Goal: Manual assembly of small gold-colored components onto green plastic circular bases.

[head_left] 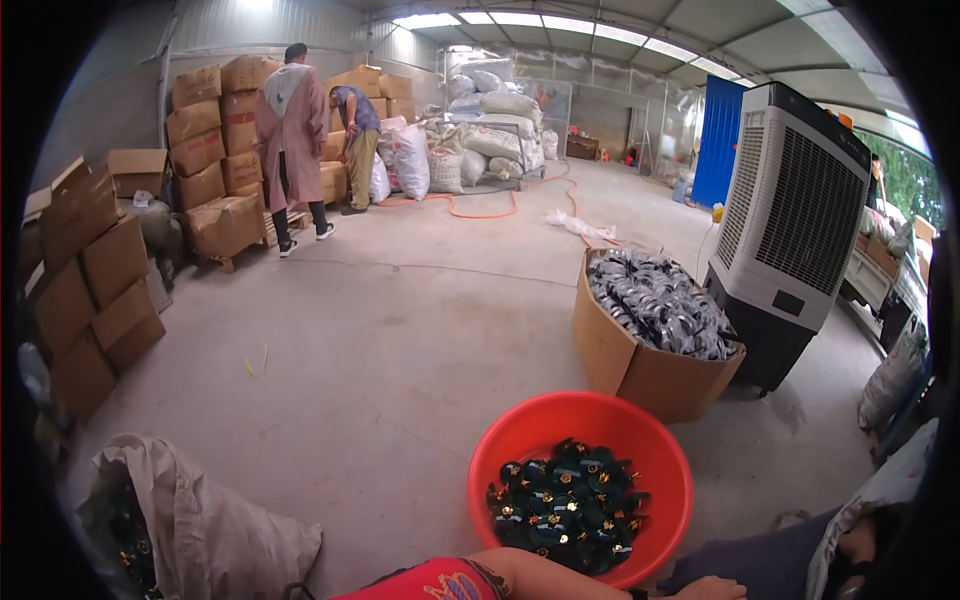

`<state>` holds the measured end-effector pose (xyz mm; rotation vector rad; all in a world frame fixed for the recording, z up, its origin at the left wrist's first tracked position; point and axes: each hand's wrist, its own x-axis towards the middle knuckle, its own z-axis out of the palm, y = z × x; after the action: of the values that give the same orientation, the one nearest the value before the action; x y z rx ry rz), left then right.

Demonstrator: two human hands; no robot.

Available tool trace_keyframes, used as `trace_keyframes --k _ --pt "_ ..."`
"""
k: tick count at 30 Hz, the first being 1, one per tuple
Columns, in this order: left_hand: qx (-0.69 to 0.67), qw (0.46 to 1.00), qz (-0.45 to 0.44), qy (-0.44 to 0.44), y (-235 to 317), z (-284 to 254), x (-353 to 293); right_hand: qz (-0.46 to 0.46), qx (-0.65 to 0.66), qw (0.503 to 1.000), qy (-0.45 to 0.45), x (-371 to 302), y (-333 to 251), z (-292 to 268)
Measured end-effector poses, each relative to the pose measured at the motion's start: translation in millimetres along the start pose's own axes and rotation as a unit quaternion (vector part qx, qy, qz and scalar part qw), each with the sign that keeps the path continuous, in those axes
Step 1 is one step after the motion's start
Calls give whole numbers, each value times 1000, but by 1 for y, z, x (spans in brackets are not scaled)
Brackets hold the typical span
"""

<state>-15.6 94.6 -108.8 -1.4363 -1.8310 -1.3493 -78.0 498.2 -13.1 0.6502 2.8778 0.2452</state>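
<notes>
My left arm, in a red patterned sleeve (430,582), reaches to the right along the lower edge. At its end my left hand (712,589) shows only its back, beside dark trousers (755,555); its fingers are cut off by the frame. My right hand is out of view. Just beyond the forearm stands a red plastic basin (480,480), holding many small dark green rounded pieces (565,500) with gold-coloured parts. On the left, a pale woven sack (215,520) lies with its mouth open, similar dark pieces (130,530) inside.
Behind the basin stand a carton (650,385) of plastic-wrapped pieces (665,305) and a large air cooler (790,200). Empty-looking cartons (110,270) lean at left. Two people (290,130) stand near stacked boxes (195,135) and white sacks (500,140). An orange hose (485,214) crosses the floor.
</notes>
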Motion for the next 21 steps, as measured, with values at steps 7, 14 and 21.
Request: trace_keyframes --k 7,14,21 --pt "-7 1000 0 -5 7 0 -1 18 8 1000 4 -15 6 12" --pt "8 1000 -8 0 4 -1 -2 23 15 1000 3 -15 3 28" --pt "5 1000 -2 5 4 0 2 43 22 999 7 -24 12 40"
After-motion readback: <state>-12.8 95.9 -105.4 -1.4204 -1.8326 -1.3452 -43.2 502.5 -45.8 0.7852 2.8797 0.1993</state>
